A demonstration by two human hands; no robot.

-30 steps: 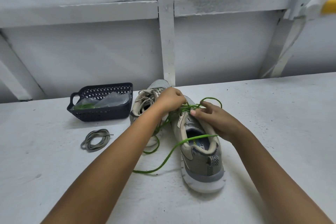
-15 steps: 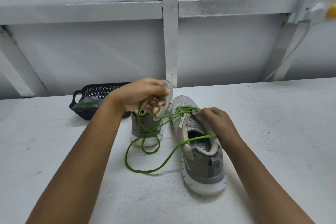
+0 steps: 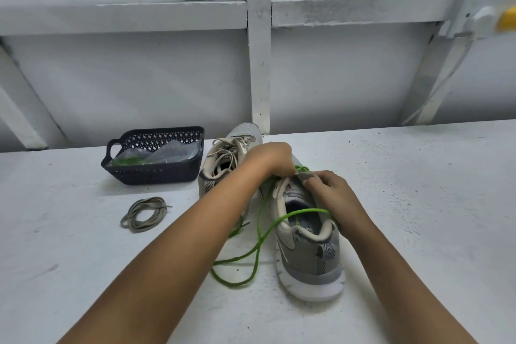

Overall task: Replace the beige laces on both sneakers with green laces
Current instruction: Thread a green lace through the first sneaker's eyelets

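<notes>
Far left on the white surface [image 3: 418, 204]: dark basket [image 3: 156, 176], upright, clear bags [image 3: 167, 152] inside, some green visible in the left one. In front of the basket, apart from it, a beige lace [image 3: 145, 213] lies coiled loose on the surface.

Just right of the basket is the far sneaker [image 3: 245, 131], toe pointing away and its own beige lacing [image 3: 226, 151] in the eyelets. The left forearm crosses over its heel.

The left hand [image 3: 272, 158] is at the front eyelets of the near sneaker [image 3: 310, 257], back of hand up, fingers curled down onto the green lace [image 3: 303, 212]. The fingertips are hidden, so the exact pinch is not seen. The lace shows at the eyelets under that hand. One strand drops off the sneaker's left side and loops on the surface between the two forearms. Another strand crosses the sneaker's opening towards the right wrist.

The near sneaker stands flat, heel towards the camera, beside the far one and touching or nearly so.

The right hand [image 3: 332, 193] is on the sneaker's right side, fingers curled, thumb and fingertips pinching the tongue edge near the top eyelets.

Behind is a white wall with a vertical post [image 3: 258, 64]. A blurred yellow thing [image 3: 508, 18] is at top right.
</notes>
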